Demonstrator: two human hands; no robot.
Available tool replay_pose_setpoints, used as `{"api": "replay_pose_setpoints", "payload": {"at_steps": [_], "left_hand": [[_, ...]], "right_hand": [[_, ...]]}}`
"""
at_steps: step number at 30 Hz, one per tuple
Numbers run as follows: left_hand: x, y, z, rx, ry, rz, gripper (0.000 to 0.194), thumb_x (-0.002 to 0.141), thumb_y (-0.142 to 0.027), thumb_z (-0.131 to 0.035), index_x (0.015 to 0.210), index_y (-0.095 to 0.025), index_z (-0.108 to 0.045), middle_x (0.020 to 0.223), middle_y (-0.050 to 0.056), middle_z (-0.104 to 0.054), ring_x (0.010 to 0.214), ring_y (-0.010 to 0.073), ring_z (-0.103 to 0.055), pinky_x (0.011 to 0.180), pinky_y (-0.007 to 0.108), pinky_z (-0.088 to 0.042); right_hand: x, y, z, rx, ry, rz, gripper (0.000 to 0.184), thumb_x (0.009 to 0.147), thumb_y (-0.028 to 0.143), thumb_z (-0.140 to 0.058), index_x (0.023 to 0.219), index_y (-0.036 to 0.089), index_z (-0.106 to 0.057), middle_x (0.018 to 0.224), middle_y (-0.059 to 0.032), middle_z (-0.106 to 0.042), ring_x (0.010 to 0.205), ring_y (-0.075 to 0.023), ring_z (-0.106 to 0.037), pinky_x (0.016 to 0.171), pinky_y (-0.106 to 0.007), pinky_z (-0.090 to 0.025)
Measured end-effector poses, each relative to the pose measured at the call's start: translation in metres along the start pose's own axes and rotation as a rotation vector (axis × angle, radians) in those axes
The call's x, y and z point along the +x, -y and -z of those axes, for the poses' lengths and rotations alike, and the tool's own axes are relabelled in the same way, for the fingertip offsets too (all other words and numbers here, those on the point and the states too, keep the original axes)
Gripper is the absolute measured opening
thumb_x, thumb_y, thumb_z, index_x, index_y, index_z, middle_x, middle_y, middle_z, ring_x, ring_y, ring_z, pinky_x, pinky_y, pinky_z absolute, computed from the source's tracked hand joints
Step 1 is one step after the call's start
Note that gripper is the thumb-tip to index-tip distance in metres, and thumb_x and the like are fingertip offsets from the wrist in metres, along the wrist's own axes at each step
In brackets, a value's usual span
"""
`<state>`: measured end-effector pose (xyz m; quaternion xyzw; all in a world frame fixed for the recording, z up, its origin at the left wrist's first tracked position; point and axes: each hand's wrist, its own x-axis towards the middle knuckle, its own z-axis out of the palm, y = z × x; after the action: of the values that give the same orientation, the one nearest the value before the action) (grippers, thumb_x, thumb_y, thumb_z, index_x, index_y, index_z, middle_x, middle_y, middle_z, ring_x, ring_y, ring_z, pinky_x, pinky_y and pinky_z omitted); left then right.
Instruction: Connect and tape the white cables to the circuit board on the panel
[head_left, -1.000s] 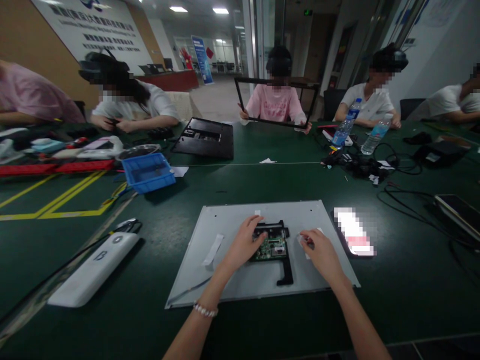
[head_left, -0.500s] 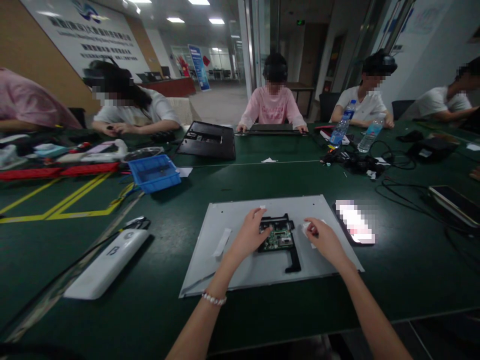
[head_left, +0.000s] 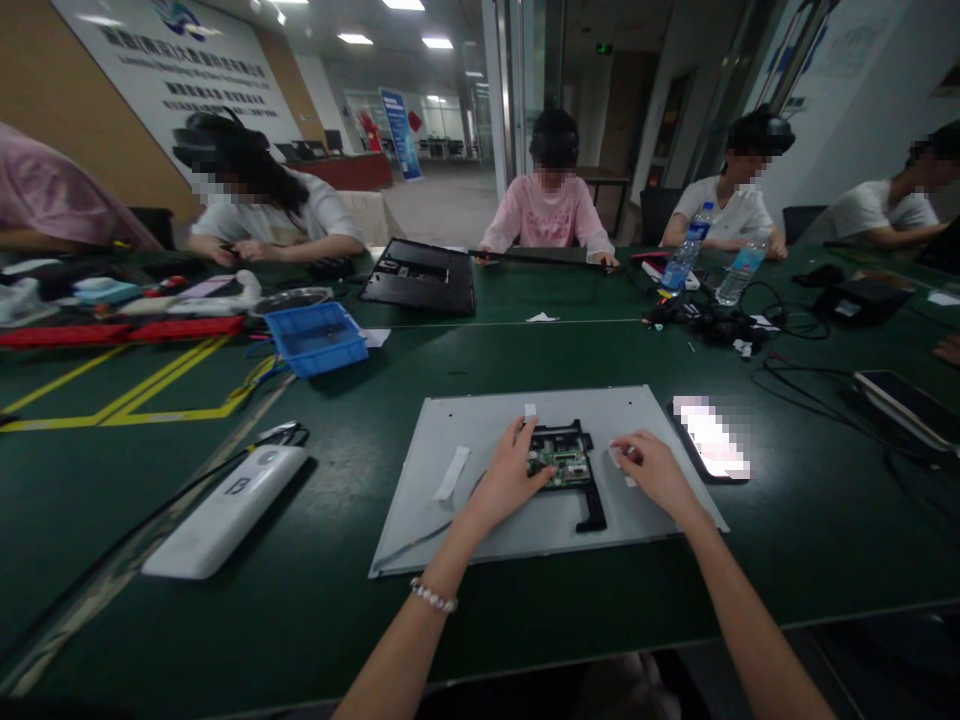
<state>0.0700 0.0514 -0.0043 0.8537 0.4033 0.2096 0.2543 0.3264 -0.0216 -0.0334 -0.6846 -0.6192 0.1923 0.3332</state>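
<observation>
At ten o'clock is a white lettered wall panel [head_left: 210, 70]; at eleven, white rectangular ceiling lights [head_left: 355, 39] (they are lit) above a tall blue banner [head_left: 400, 135].

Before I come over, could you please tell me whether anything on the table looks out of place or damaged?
I see no spill or clear damage. The messiest spot is the jumble of dark cables beside the two plastic bottles, with white scraps strewn around it; another white scrap lies alone near the table's middle.
</observation>
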Motion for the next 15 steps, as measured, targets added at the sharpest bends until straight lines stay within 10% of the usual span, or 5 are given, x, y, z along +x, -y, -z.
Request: {"api": "replay_pose_setpoints", "payload": {"at_steps": [15], "left_hand": [[0.0012,0.0031,-0.0034,0.048,-0.014,0.003,0.068,0.082,-0.04,-0.055,0.139,-0.023,-0.022,0.146,0.011,-0.024,0.134,0.0277,-0.027,0.11,0.044,-0.027]], "right_hand": [[-0.0022,0.0053,-0.0004,-0.051,-0.094,-0.035,0.023,0.082,0.031,-0.048,0.094,0.019,-0.065,0.092,-0.0067,-0.063,0.072,-0.0173,-0.06,0.07,-0.031,-0.048]]}}
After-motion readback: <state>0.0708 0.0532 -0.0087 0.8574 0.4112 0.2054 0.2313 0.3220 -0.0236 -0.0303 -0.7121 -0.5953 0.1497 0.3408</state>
